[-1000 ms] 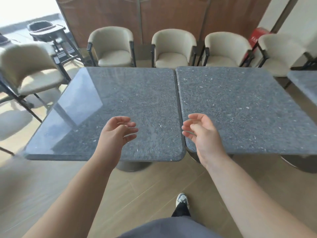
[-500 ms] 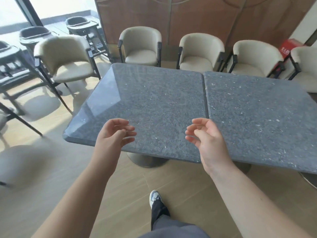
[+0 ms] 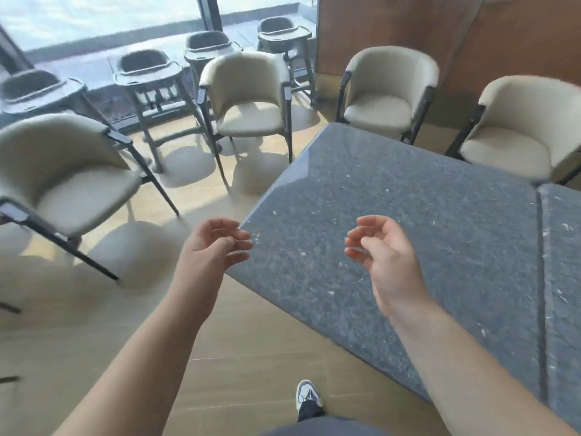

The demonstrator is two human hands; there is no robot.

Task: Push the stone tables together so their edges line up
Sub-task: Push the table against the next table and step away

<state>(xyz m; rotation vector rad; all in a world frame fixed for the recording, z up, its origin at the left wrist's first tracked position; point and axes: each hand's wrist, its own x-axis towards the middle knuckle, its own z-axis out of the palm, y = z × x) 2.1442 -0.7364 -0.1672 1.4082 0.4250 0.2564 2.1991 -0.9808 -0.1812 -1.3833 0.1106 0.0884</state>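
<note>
Two dark grey speckled stone tables stand side by side, touching along a narrow seam. The left table fills the middle and right of the view; only a strip of the right table shows at the right edge. My left hand hovers at the left table's near left corner, fingers loosely curled, holding nothing. My right hand hangs above the left table's top, fingers also loosely curled and empty. Neither hand touches the stone.
Beige armchairs ring the tables: one at the left, one behind it, two more along the far side. Dark high chairs line the window. My shoe stands on the wooden floor.
The view has swung left and I have stepped toward the left table's corner. Both hands stay raised and empty; the left one now sits past the table's corner.
</note>
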